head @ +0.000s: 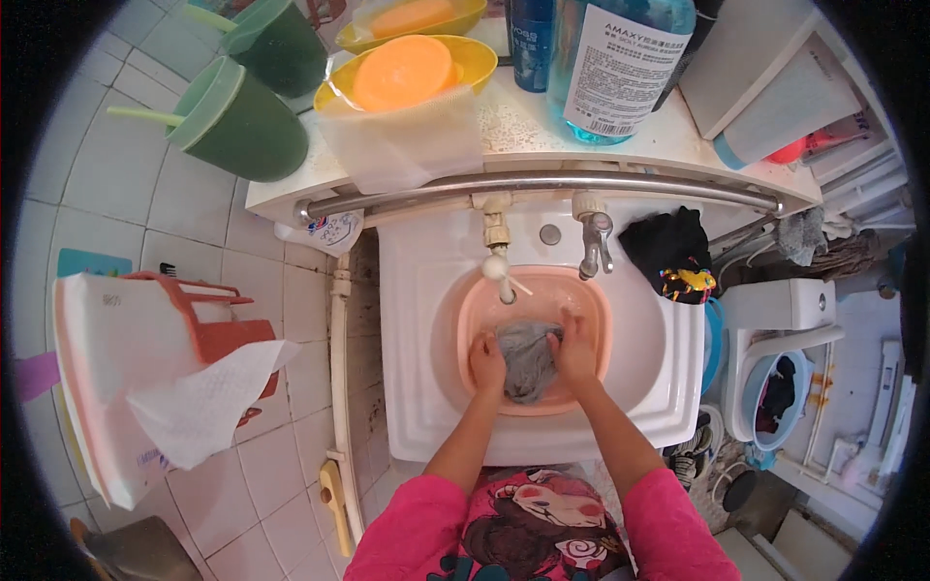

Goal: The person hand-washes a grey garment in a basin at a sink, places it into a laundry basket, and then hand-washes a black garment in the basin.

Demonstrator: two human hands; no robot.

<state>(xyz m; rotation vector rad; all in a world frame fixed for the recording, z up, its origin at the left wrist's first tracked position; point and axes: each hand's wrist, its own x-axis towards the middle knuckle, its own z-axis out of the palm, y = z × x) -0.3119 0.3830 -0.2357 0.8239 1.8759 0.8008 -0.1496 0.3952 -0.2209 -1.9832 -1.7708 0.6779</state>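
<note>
A wet grey cloth [529, 362] lies in a peach-coloured plastic basin [472, 305], which stands inside a white ceramic washbasin [418, 407]. At the cloth's left edge is my left hand [487, 357], its fingers curled; whether they grip the fabric cannot be made out. My right hand [574, 350] touches the cloth's right side, thumb on the fabric and the other fingers raised and apart. Above the basin are a white plastic tap [497, 267] and a metal tap [596, 245]. A black cloth item with a colourful print [670, 254] rests on the washbasin's right back corner.
A metal rail [541, 181] runs along the shelf [508, 134] behind the taps. The shelf holds green cups [240, 123], orange soap [404, 72] and a blue bottle [617, 65]. Tissues [123, 378] hang at left; a toilet [770, 309] stands at right.
</note>
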